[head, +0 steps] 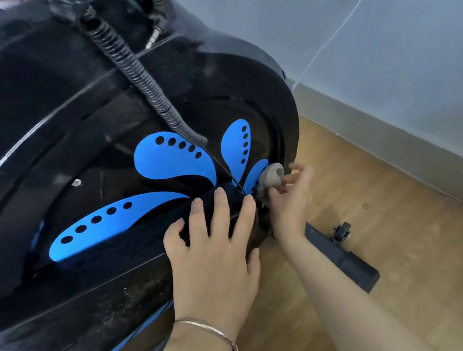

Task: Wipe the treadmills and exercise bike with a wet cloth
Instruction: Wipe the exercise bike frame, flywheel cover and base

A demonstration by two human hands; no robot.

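Note:
The exercise bike's glossy black flywheel housing (83, 151) with blue petal decals fills the left and centre of the view. My left hand (213, 252), a thin bracelet on its wrist, lies flat with spread fingers on the lower housing. My right hand (290, 194) pinches a small grey cloth (271, 177) against the right rim of the housing, near the lowest blue petal.
A black corrugated cable (138, 79) runs down across the housing. The bike's black floor stabiliser bar (344, 260) with a small wheel (342, 232) lies on the wooden floor at right. A grey wall with a baseboard and a thin white cord (332, 34) stands close behind.

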